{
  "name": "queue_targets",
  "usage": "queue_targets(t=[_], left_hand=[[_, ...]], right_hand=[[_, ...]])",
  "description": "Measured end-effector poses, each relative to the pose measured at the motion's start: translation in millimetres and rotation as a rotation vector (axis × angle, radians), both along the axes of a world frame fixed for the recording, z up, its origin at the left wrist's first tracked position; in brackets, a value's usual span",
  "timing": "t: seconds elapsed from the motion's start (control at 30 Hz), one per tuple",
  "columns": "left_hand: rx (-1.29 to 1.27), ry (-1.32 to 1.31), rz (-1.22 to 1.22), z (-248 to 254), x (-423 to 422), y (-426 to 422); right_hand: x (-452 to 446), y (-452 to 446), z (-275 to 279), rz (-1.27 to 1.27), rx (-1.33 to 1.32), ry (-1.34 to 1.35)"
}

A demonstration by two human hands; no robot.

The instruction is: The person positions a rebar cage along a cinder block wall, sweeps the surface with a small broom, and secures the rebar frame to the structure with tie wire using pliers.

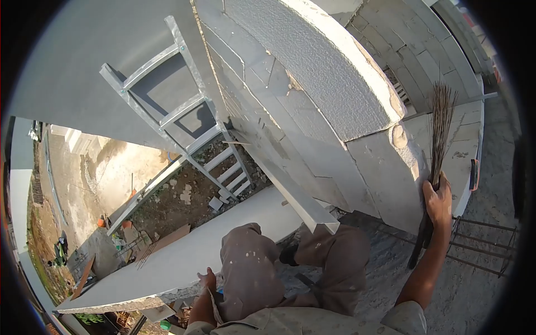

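Observation:
My right hand (pixel 438 198) is wrapped round a bundle of thin brown wires or rods (pixel 441 134), held upright beside the end of a grey block wall (pixel 385 167). The strands fan out at the top, and a dark lower part shows below my fist. At the lower left, my left hand (pixel 207 280) rests by the rough top edge of a low white wall (pixel 167 262), its fingers apart and nothing seen in it. My bent knees (pixel 251 257) are between the two hands.
A metal ladder (pixel 162 120) leans on the grey wall at the left. A long metal channel (pixel 301 204) ends near my knee. Rebar (pixel 480 245) lies on the concrete floor at the right, near an orange-and-black handled tool (pixel 474 175). Ground with rubble (pixel 184 190) lies far below.

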State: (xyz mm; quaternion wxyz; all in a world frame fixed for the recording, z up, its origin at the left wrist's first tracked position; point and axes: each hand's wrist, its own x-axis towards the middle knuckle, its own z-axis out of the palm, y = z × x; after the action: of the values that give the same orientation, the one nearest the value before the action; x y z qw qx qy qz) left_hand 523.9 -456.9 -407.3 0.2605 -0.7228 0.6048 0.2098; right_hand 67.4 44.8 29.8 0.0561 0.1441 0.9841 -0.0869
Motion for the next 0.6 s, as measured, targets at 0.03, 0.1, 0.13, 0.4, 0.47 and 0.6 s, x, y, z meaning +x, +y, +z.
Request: queue_targets(t=[0.03,0.1,0.13,0.4,0.47,0.6], left_hand=[[-0.270,-0.133,0.024,-21,7,3],[-0.654,-0.252,0.092,-53,22,1],[-0.624,-0.210,0.101,-60,25,0],[-0.181,0.248,0.115,-102,22,5],[-0.136,0.302,0.100,-106,21,5],[-0.048,0.387,0.034,-110,20,4]], right_hand=[[2,-6,0,0.053,-0.038,0.094],[5,2,-5,0.031,0.039,0.137],[5,5,-6,0.021,0.079,0.159],[9,-12,1,-0.140,0.111,0.159],[2,-10,2,-0.102,0.130,0.125],[11,-22,4,-0.089,0.054,0.101]])
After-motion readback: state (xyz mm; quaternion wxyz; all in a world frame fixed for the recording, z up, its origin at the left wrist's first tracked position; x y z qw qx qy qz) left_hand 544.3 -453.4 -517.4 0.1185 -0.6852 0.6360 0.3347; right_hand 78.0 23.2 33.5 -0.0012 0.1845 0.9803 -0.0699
